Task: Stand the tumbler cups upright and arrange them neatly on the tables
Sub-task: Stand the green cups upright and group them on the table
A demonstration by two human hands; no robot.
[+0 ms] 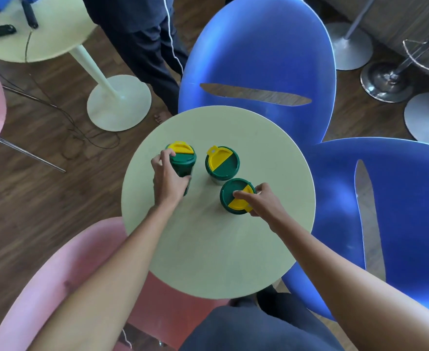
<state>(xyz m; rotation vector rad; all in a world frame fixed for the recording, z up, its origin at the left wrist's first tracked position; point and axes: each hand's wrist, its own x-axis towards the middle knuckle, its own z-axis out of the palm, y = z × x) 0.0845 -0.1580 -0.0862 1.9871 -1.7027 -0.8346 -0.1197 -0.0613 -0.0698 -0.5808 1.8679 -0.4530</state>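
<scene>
On a round table [208,249], three upright green tumblers are seen: the left tumbler [183,163] is clasped by the left hand [169,179], the near-right tumbler [236,196] is pinched at its lid by the right hand [264,202], and the far tumbler [222,163] stands untouched between them

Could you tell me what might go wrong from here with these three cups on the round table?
1. The left hand grips the left green tumbler with the yellow flip lid, which looks slightly tilted; released early, it might tip.
2. The right hand presses on the yellow flap of the near green tumbler; that could pop the flap open.
3. The middle green tumbler stands close between both; either hand could knock it on the pale round table.
</scene>
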